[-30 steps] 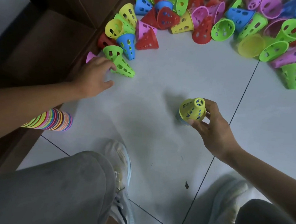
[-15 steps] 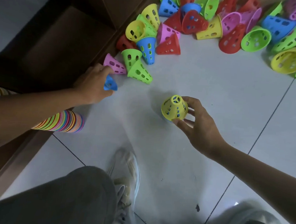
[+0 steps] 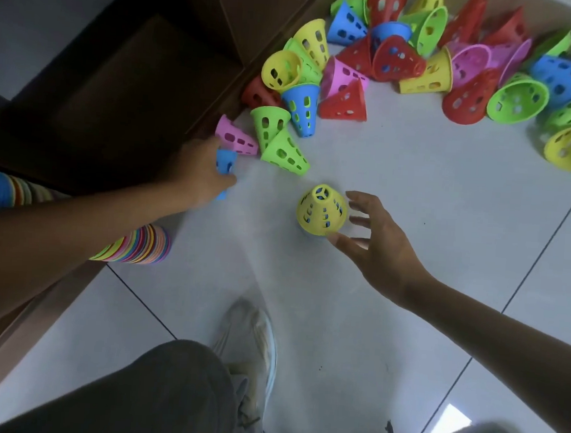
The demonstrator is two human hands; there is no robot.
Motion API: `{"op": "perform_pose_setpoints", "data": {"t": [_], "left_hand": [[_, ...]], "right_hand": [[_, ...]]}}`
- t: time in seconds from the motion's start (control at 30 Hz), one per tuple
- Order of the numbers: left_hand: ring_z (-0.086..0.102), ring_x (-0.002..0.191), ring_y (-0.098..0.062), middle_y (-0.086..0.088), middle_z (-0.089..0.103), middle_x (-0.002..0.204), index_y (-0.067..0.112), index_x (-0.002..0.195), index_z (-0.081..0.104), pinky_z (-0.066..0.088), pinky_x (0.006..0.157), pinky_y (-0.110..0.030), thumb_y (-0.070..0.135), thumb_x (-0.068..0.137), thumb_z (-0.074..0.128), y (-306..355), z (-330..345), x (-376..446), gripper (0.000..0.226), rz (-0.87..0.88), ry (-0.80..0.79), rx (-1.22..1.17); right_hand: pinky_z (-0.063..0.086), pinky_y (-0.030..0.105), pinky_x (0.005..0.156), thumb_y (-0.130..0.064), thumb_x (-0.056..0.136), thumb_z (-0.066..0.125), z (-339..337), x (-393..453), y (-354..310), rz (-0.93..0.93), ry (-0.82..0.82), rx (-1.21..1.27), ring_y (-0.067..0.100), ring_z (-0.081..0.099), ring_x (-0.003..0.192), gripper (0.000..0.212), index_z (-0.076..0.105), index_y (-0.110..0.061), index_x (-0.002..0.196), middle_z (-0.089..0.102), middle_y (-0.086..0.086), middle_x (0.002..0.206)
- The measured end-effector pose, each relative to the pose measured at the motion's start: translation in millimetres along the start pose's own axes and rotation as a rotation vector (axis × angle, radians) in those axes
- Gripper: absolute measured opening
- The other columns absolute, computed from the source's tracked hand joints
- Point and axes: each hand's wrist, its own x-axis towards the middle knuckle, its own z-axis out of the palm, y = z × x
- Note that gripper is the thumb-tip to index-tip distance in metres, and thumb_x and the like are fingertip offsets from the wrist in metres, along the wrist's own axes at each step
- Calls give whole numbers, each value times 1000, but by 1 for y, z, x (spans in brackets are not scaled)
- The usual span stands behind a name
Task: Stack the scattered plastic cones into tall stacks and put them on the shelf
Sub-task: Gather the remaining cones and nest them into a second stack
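A white tiled floor (image 3: 412,225) is filling most of the view, with a dark wooden shelf (image 3: 124,80) standing along its left edge. A heap of scattered plastic cones (image 3: 423,63) in red, yellow, green, blue and pink is lying across the top of the floor, against the shelf's corner. The person's grey trouser leg (image 3: 150,396) and pale shoe (image 3: 251,346) are showing at the bottom. A long multicoloured stack of cones (image 3: 140,250) is lying on its side by the shelf's foot, partly hidden behind the left forearm. The left hand (image 3: 196,173) is reaching toward the heap and curling its fingers round a blue cone (image 3: 225,161), just beside a pink cone (image 3: 235,138) and two green ones. The right hand (image 3: 376,246) is spreading its fingers loosely beside a yellow cone (image 3: 321,212) that is standing upright, narrow end up, on the floor; the thumb and fingertips are at its rim, though whether they are touching it is unclear.
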Motion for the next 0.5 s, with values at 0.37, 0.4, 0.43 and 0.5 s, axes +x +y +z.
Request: {"op": "perform_pose_setpoints", "data": {"t": [0.37,0.4,0.43,0.5], "left_hand": [[61,101,-10,3,58,123,29,122,43,58,72,-36,60,39,84,84,-71,-48,98,170,-195,-544],[63,99,-9,3,62,121,28,124,44,57,69,-35,60,37,84,88,-74,-50,101,158,-247,-556],[65,97,-11,2,65,119,25,127,45,57,69,-37,59,37,86,91,-75,-53,104,166,-287,-542],[68,92,-19,-2,69,112,16,128,49,58,76,-44,50,50,92,98,-72,-58,95,230,-310,-424]], "right_hand": [[52,20,83,-32,95,66,-47,-60,-8,105,166,-85,6,58,115,55,38,-34,142,51,-8,137],[51,20,82,-31,95,66,-49,-65,-10,109,184,-81,5,58,114,54,39,-34,141,51,-9,137],[50,19,81,-31,95,66,-50,-70,-13,112,201,-77,5,59,114,54,39,-34,141,51,-9,137],[50,18,79,-29,95,66,-52,-79,-17,118,227,-69,5,59,114,53,39,-35,140,52,-9,136]]}}
